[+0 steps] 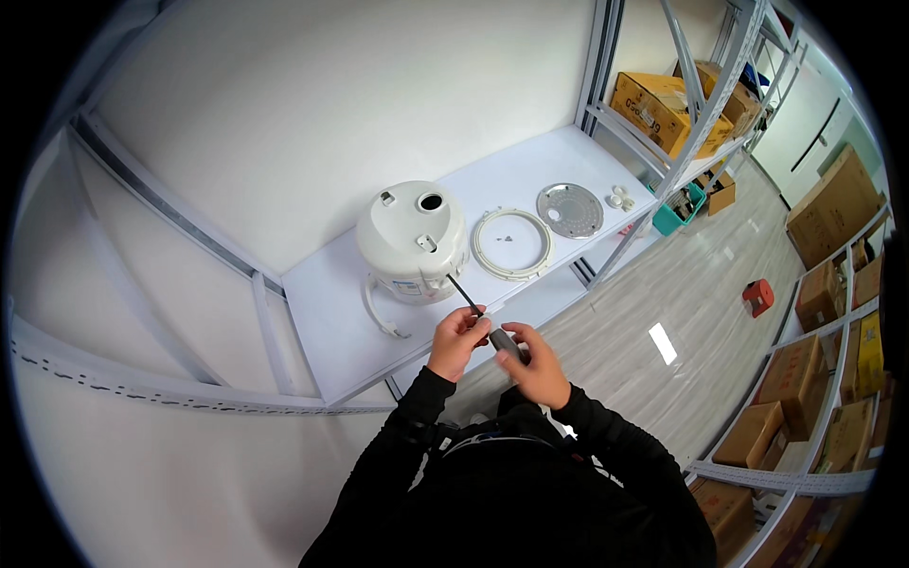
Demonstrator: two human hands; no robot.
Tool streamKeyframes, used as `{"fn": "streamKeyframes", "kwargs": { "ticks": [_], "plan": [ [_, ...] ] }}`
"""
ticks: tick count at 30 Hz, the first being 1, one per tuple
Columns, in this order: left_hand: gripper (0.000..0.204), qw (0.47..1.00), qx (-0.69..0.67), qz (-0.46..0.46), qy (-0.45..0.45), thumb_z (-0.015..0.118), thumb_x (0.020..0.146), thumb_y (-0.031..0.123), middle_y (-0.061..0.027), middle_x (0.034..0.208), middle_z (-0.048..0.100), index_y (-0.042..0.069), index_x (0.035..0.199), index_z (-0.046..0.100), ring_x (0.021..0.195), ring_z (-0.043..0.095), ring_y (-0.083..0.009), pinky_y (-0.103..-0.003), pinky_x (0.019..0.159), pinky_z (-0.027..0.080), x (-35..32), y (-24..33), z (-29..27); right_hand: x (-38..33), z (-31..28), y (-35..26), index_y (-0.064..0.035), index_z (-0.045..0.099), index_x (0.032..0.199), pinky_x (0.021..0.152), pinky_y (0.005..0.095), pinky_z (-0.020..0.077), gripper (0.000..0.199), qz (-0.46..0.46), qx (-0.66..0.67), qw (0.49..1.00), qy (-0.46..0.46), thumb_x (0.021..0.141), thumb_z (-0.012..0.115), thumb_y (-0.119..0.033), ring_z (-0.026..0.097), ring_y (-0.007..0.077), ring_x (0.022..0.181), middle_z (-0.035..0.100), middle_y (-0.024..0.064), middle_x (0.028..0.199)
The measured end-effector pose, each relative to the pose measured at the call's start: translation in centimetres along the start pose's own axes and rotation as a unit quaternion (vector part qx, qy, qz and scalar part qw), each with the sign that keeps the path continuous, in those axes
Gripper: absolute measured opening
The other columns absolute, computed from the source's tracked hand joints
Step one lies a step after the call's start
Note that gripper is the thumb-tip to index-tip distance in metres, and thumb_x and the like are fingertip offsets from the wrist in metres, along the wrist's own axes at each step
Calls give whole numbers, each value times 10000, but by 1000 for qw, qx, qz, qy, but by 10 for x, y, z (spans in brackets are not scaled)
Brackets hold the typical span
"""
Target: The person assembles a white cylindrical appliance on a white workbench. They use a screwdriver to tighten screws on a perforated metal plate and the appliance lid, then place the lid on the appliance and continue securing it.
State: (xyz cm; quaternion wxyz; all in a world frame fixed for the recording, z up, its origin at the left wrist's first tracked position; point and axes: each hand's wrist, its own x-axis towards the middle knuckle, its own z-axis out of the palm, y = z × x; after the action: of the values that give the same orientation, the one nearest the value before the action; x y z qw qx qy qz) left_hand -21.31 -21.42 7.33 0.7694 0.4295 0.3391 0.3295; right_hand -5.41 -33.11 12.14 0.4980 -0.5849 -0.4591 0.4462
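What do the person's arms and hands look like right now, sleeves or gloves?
Both arms are in long black sleeves that reach to the wrists. The left hand and the right hand are bare, with no gloves. No watch, rings or markings can be made out.

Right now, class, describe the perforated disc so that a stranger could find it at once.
Start at the white shelf against the wall. Past the white cooker body and the white ring lies the metal disc. It alone is grey, flat and dotted with holes.

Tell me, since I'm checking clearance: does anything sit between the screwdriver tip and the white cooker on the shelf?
Nothing visible does. The screwdriver, held by the left hand and right hand, points its shaft straight at the white cooker; the white ring lies off to the side.
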Motion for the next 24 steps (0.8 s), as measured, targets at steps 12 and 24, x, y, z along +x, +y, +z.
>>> {"fn": "streamKeyframes", "kwargs": {
  "ticks": [12,24],
  "plan": [
    [338,999,27,-29,-10,665,998,123,-50,1041,677,-1,1304,591,882,641,-107,-294,823,552,1,6,0,2,-2,12,-73,528,1377,603,290,479,375,35,40,998,-45,1035,571,-222,599,143,740,643,89,963],
    [314,998,56,0,-2,655,1010,139,-62,1084,702,-11,1283,616,872,652,-111,-278,754,555,3,6,-5,-1,6,-4,9,575,1329,597,351,497,487,-228,-235,944,41,931,732,-224,606,196,615,674,150,928]
  ]
}}
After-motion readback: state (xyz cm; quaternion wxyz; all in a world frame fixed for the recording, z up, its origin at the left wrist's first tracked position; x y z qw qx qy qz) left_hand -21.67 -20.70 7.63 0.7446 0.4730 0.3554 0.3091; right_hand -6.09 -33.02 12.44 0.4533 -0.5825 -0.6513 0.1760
